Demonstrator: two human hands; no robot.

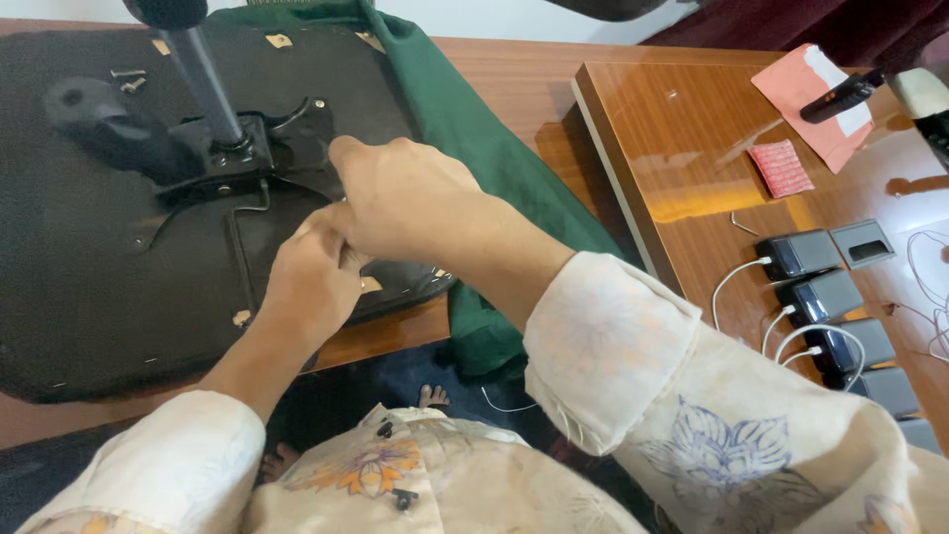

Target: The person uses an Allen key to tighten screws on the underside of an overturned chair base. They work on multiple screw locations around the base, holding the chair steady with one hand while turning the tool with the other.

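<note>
Head view: both hands work on the underside of an upturned chair seat (119, 297).
The seat is black and flat, lying upside down on the table, with a metal bracket (257, 148) and a grey post (203, 74) just beyond the hands. The left hand (311, 282) presses on the seat near its front edge; its grip I cannot tell. The right hand (400, 198) is curled, fingers pinched against the left, holding something hidden. A green cloth (474, 148) lies just right of the right hand.

From my remote feed: a pink paper envelope (813, 99) and a small red packet (781, 167) lie on the glossy bench (672, 158), upper right.
</note>
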